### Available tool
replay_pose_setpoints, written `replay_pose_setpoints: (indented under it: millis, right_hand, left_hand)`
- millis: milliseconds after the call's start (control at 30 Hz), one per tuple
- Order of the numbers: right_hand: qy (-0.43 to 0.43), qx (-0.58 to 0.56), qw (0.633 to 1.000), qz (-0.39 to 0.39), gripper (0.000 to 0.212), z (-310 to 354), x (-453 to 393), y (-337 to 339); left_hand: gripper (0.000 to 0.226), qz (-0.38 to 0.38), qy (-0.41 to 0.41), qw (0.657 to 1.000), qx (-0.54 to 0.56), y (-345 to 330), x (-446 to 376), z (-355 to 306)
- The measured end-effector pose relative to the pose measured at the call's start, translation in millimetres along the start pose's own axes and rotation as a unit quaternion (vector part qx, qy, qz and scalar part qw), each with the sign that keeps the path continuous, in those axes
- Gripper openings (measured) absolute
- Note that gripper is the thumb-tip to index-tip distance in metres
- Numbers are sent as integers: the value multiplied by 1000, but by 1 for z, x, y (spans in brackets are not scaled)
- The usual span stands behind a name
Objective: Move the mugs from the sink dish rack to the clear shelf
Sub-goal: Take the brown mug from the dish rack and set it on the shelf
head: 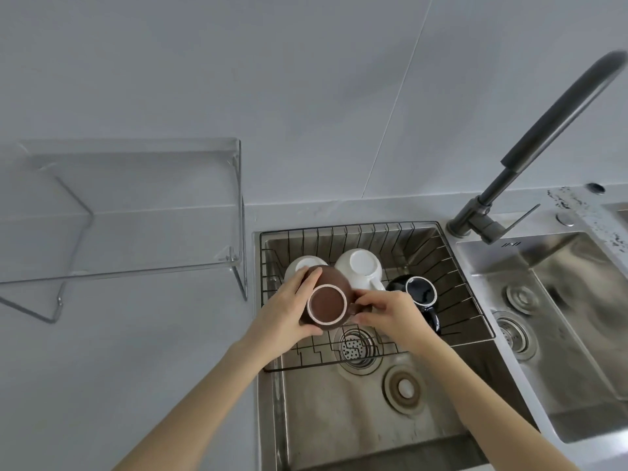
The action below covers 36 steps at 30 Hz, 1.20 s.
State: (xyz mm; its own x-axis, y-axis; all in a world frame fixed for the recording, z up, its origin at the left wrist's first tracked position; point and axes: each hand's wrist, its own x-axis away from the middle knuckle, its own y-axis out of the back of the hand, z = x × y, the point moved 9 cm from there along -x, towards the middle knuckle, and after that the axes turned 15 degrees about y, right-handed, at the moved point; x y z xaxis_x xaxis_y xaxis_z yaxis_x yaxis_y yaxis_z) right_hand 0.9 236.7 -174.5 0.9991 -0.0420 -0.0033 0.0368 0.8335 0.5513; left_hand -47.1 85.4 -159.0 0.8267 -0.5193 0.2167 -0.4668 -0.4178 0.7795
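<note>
A brown mug (327, 303) is upside down above the wire dish rack (465, 300) in the left sink basin. My left hand (289, 309) wraps its left side. My right hand (390, 312) pinches its right side where the handle is hidden. Behind it stand two white mugs, one (360, 266) fully visible and one (300, 265) partly hidden by the brown mug. A black mug (419, 290) sits upside down to the right, partly behind my right hand. The clear shelf (136, 185) stands on the counter to the left and holds nothing.
A dark tall faucet (530, 141) rises right of the rack and arcs toward the upper right. A second steel basin (557, 307) lies to the right. The sink drain (355, 348) shows below the rack. Grey counter (136, 368) spreads in front of the shelf.
</note>
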Motion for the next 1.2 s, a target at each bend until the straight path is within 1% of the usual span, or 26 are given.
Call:
replay_pose_setpoints:
  millis: [67,167,200,300,433,533,667,867,933,1033,1067,1200]
  right_hand:
    - [10,-27,1000,-9,19,21,-3,19]
    - [41,-82,995,-26,31,66,-9,46]
    - [55,-103,993,-30,32,81,-12,53]
    - [100,-143,985,-20,27,126,-25,59]
    - [156,-144,977,4,25,184,-53,49]
    - [175,-135,975,16,17,211,-77,31]
    - [189,-144,971,34,13,243,-112,-2]
    - [181,-200,961,61,10,281,-174,-67]
    - [176,-206,960,75,11,289,-192,-93]
    - [171,-193,962,94,13,294,-220,-130]
    - [167,-190,962,100,13,294,-227,-139]
    - [151,-175,965,127,7,289,-250,-172]
  left_hand:
    - [95,-16,-16,999,26,25,5,-15]
    - [96,-55,-43,995,69,69,18,-35]
    - [95,-70,-47,993,86,84,22,-38]
    - [94,-111,-41,982,148,128,34,-35]
    - [90,-154,-33,968,197,183,46,-18]
    - [85,-180,-24,960,212,215,52,1]
    - [80,-215,-7,949,229,258,58,33]
    - [70,-284,47,914,287,316,61,106]
    - [73,-300,71,905,293,324,58,131]
    - [86,-322,103,898,282,331,54,166]
    - [86,-330,109,895,278,332,53,174]
    - [72,-345,127,888,275,331,46,206]
